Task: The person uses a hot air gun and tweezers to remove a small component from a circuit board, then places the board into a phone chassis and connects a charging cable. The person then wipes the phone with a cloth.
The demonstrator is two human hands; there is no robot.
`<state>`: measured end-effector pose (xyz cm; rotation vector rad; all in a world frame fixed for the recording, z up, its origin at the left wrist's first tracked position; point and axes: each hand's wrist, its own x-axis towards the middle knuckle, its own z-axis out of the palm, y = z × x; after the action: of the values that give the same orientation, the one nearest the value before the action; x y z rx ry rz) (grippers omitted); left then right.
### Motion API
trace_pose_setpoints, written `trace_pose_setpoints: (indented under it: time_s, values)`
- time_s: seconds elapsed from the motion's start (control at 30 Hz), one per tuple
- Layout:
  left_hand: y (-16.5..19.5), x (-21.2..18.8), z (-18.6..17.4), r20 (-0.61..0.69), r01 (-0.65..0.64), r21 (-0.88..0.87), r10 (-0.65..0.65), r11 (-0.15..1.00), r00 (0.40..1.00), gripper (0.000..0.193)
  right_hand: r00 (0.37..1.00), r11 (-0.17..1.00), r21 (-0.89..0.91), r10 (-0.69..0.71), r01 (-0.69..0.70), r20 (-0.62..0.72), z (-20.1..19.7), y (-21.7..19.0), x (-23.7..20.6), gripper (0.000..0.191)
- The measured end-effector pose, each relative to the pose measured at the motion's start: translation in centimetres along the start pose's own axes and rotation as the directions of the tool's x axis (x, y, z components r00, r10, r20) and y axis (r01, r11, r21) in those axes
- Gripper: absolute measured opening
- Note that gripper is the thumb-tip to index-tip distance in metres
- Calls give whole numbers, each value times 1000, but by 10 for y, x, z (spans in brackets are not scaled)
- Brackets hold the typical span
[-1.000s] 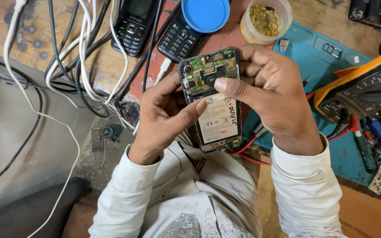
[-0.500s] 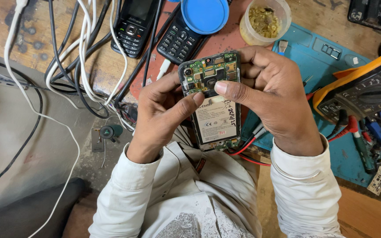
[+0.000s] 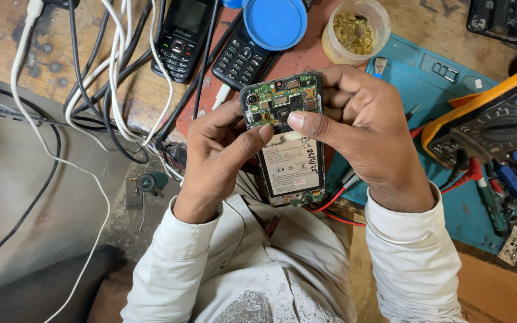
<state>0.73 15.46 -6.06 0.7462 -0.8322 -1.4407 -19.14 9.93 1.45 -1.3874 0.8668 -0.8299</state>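
Observation:
I hold an opened mobile phone [image 3: 286, 157] with its back cover off, showing a green circuit board at the top and a white-labelled battery below. My left hand [image 3: 216, 158] grips its left edge, thumb resting across the battery's top. My right hand [image 3: 360, 134] wraps the right edge and top, its thumb pressing on the board just above the battery. The phone sits above my lap, at the workbench's front edge.
Two black keypad phones [image 3: 181, 36] [image 3: 243, 60] lie on the wooden bench beside a blue round lid [image 3: 274, 23] and a plastic cup [image 3: 355, 30] of small bits. An orange multimeter [image 3: 492, 128] with red and black leads sits on a teal mat [image 3: 432, 78]. White and black cables [image 3: 103, 78] trail left.
Both hands keep their grip on the phone. My right thumb has shifted slightly over the board near the battery's top; nothing else has moved.

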Motion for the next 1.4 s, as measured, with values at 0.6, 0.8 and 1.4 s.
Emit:
trace_pose_setpoints:
  time_s: [0.6,0.8,1.4]
  values:
    - [8,3,4,20,41,69,-43,997,999,30,994,990,92,105,-103,-14,0,3,4,35]
    - [9,5,7,-7,51,33,-51,998,999,32,996,989,118,84,-84,5,-2,8,4,34]
    - [37,-20,-16,148,-10,-1,10,1000,989,52,899,877,-231,-438,422,-22,3,-13,-80,27]
